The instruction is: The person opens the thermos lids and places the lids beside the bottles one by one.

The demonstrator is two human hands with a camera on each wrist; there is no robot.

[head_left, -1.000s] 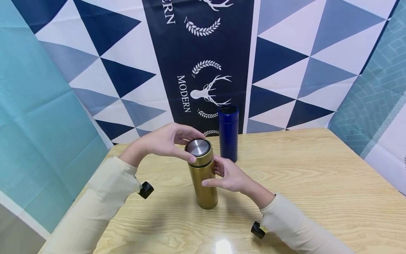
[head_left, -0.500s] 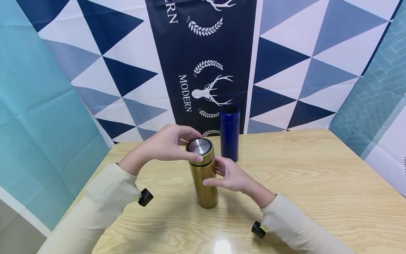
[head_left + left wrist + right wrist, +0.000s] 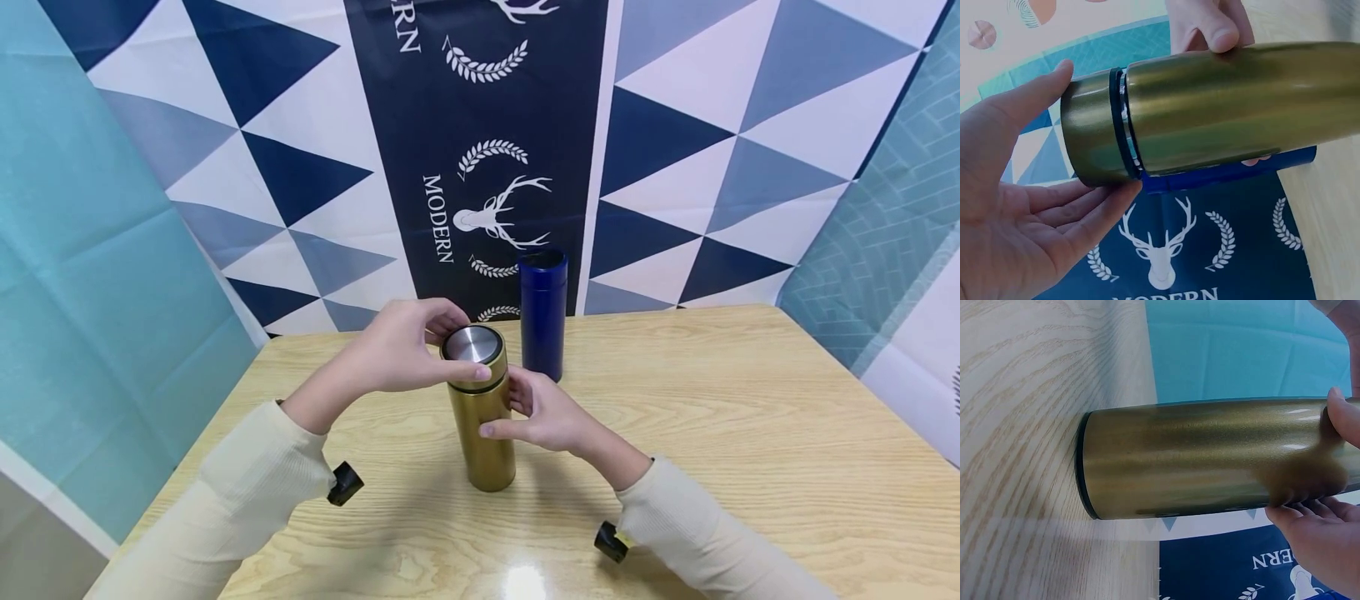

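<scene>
A gold thermos flask (image 3: pixel 486 450) stands upright on the table, with a brushed-metal disc on top of its lid (image 3: pixel 472 344). My left hand (image 3: pixel 397 348) grips the lid from the left, thumb on the near side and the other fingers round the far side. Lower down, my right hand (image 3: pixel 546 414) holds the body from the right between thumb and fingers. In the left wrist view a dark ring (image 3: pixel 1121 125) and a thin silvery band show at the seam between lid and body. The flask's base (image 3: pixel 1088 465) rests on the wood in the right wrist view.
Just behind the gold flask, slightly to the right, stands a dark blue flask (image 3: pixel 543 329). The wood-grain table (image 3: pixel 720 408) ends at a patterned cloth backdrop (image 3: pixel 667 167), with a teal cloth (image 3: pixel 112 275) along the left side.
My left thumb has slid rightward along the lid's near side while its far fingers drew back left, and that wrist has dropped nearer. The right hand and the flask's body stay in place.
</scene>
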